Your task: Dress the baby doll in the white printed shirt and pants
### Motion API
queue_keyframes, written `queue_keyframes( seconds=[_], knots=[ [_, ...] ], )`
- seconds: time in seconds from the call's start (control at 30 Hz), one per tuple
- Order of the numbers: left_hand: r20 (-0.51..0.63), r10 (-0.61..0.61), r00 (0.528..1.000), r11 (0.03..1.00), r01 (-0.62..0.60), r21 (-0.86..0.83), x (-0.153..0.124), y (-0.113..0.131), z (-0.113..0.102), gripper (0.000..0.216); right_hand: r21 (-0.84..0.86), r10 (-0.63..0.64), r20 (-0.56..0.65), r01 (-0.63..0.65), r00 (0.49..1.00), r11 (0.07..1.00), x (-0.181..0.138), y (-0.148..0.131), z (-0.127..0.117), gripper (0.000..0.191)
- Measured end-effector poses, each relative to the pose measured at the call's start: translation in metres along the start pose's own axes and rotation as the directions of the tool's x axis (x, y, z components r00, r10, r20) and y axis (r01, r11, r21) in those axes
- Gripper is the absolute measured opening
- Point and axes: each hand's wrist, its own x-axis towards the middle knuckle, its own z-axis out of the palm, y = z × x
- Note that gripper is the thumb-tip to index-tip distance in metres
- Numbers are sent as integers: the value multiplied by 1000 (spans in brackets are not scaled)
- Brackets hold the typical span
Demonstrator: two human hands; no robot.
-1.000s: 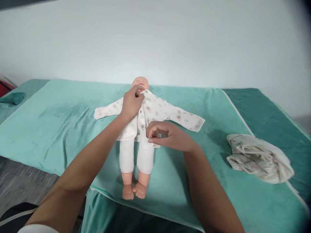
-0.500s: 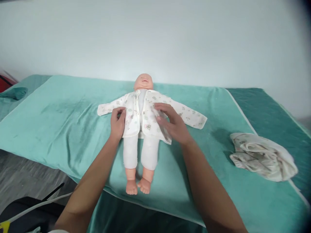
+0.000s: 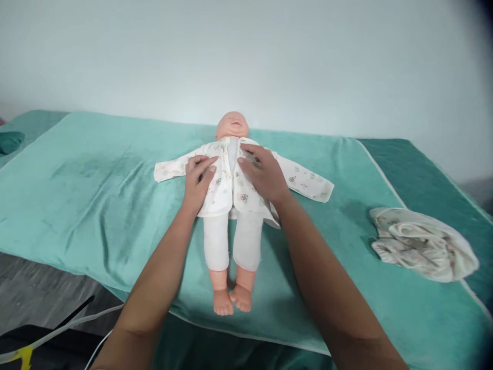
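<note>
A baby doll [image 3: 232, 126] lies on its back, its bare feet towards me. It wears a white printed baby jacket [image 3: 220, 198], whose front edges lie side by side over the chest with a strip of white body showing between them at the top. On the jacket's left front rests my left hand [image 3: 198, 180], fingers bent and thumb apart from the forefinger. My right hand [image 3: 266, 174] lies over the other front panel near the chest, its thumb and forefinger spread. Neither hand visibly grips the cloth. Both sleeves stretch out sideways.
A crumpled printed white cloth [image 3: 425, 244] lies at the right on the green sheet [image 3: 96, 190] covering the table. Behind is a pale wall [image 3: 246, 56]. A pale cable [image 3: 73, 325] with yellow tape runs at the lower left, above a dark object.
Both hands have moved up the jacket towards the chest and closer to its front opening. The view has shifted slightly, and the doll lies as before.
</note>
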Motion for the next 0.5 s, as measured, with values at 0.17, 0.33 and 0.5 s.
queue_keyframes(
  seconds=[0.17,0.33,0.5],
  knots=[
    [183,40,982,998,-47,36,-4,7,-3,35,-143,1,-36,-6,999,990,51,-4,21,20],
    [224,19,974,1000,-24,20,-5,12,-3,33,-186,110,92,-92,990,978,76,-9,25,22],
    [198,48,979,999,-46,-16,-5,13,-2,37,-93,91,-7,-91,996,992,75,-2,24,26]
  ],
)
